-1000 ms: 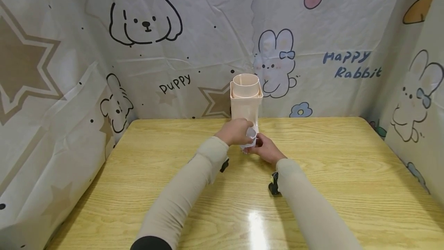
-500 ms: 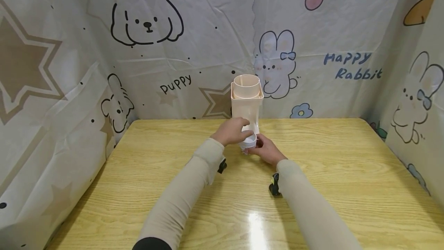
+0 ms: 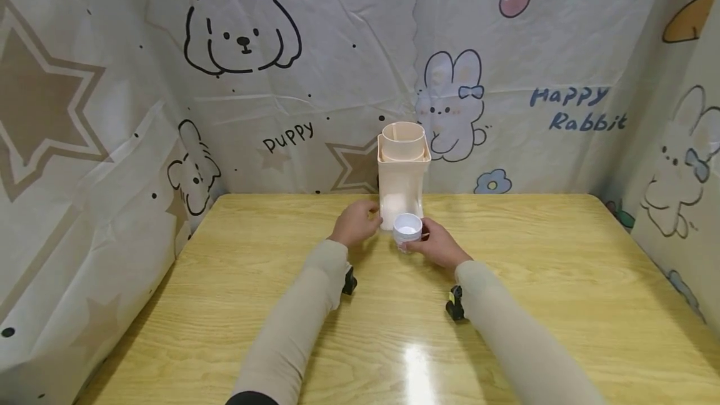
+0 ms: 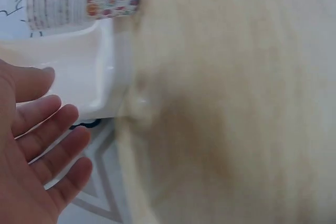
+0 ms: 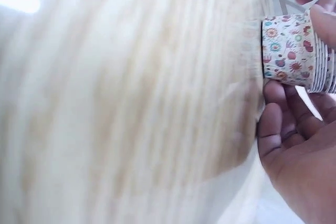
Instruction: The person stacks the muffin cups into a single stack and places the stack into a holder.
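Note:
A short stack of small paper cups (image 3: 407, 229), white inside, stands upright on the table in front of a cream plastic holder (image 3: 401, 186). Its printed outside of coloured flowers and the layered rims show in the right wrist view on the cups (image 5: 289, 51). My right hand (image 3: 441, 246) grips the stack from the right, thumb on the near side and fingers curled behind. Left of the holder's base is my left hand (image 3: 357, 224), its fingers loosely bent and holding nothing. In the left wrist view that hand (image 4: 39, 145) overlaps the holder; contact cannot be told.
The holder has a square upper part with a round open tube (image 3: 403, 141) on top. It stands at the far edge of the yellow wood-grain table (image 3: 270, 280), close to a printed curtain (image 3: 349, 67) that also hangs at both sides.
My left hand has come off the top of the paper cups and moved left and down beside the holder. My right hand keeps its grip on the stack, which is now in plain sight.

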Demonstrator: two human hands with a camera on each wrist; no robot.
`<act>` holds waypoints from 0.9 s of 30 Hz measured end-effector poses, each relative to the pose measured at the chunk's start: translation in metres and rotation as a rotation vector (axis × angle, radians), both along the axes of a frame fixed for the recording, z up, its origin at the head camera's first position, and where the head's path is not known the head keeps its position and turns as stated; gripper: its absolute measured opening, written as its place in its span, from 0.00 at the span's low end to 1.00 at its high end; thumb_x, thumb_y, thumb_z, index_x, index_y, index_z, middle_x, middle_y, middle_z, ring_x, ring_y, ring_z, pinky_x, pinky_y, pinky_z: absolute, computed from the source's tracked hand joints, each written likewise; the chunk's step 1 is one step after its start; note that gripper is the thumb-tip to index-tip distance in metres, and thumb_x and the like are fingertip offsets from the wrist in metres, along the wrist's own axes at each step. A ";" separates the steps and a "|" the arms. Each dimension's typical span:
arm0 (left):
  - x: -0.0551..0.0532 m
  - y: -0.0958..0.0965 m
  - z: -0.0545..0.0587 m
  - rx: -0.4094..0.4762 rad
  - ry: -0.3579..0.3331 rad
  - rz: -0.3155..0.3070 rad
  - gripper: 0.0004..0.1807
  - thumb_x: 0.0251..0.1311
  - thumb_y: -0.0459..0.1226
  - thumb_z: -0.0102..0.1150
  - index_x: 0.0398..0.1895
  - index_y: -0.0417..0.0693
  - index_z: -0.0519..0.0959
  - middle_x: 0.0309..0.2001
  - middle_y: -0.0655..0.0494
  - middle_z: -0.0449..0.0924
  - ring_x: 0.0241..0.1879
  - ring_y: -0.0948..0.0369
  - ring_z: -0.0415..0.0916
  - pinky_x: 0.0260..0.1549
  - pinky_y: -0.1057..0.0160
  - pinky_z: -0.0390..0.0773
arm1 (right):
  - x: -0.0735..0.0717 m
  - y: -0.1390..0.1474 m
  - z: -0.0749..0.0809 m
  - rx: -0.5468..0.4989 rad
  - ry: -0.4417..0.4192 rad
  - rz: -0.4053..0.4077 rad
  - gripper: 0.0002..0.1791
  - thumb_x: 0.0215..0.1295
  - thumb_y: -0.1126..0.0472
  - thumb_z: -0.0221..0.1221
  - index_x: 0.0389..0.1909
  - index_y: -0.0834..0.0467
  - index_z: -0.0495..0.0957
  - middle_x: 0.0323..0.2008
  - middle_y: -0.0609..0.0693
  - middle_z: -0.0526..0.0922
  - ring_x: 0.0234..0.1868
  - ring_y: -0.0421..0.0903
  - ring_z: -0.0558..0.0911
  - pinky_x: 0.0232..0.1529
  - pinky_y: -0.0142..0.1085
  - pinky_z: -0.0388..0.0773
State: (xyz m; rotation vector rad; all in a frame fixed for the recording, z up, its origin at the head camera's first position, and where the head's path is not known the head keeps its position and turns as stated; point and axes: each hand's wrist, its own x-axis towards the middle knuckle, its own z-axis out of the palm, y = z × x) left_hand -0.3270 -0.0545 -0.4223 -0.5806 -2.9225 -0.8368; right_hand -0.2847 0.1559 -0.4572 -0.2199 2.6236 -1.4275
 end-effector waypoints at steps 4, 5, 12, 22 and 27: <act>-0.004 0.008 -0.007 -0.115 0.091 -0.027 0.16 0.66 0.38 0.60 0.54 0.42 0.82 0.56 0.47 0.82 0.57 0.49 0.79 0.59 0.52 0.78 | 0.001 0.001 0.008 0.020 -0.006 0.008 0.38 0.60 0.57 0.68 0.67 0.65 0.63 0.62 0.64 0.75 0.61 0.60 0.76 0.63 0.53 0.73; -0.005 0.011 -0.009 -0.163 0.132 -0.042 0.15 0.66 0.38 0.60 0.52 0.43 0.83 0.55 0.48 0.83 0.56 0.50 0.80 0.58 0.53 0.78 | 0.001 0.000 0.009 0.021 0.000 0.013 0.39 0.60 0.57 0.68 0.67 0.65 0.62 0.62 0.64 0.74 0.61 0.61 0.76 0.63 0.53 0.73; -0.010 0.022 -0.027 -0.400 0.305 -0.169 0.07 0.64 0.40 0.62 0.34 0.46 0.85 0.47 0.54 0.86 0.47 0.56 0.83 0.48 0.58 0.83 | 0.005 -0.003 0.013 0.037 0.095 0.010 0.42 0.58 0.60 0.70 0.71 0.60 0.60 0.59 0.65 0.76 0.55 0.58 0.79 0.57 0.51 0.76; -0.011 0.031 -0.026 -0.451 0.295 -0.188 0.05 0.61 0.34 0.62 0.34 0.45 0.87 0.46 0.52 0.85 0.42 0.56 0.85 0.45 0.61 0.83 | 0.006 -0.003 0.015 0.081 0.135 -0.018 0.35 0.55 0.61 0.71 0.62 0.61 0.68 0.55 0.61 0.79 0.53 0.56 0.80 0.56 0.50 0.76; -0.012 0.036 -0.022 -0.467 0.302 -0.127 0.06 0.62 0.32 0.61 0.31 0.46 0.87 0.38 0.54 0.85 0.36 0.57 0.84 0.37 0.60 0.84 | 0.003 -0.003 0.017 0.068 0.141 0.017 0.38 0.56 0.62 0.71 0.67 0.59 0.67 0.59 0.63 0.77 0.52 0.56 0.79 0.56 0.50 0.76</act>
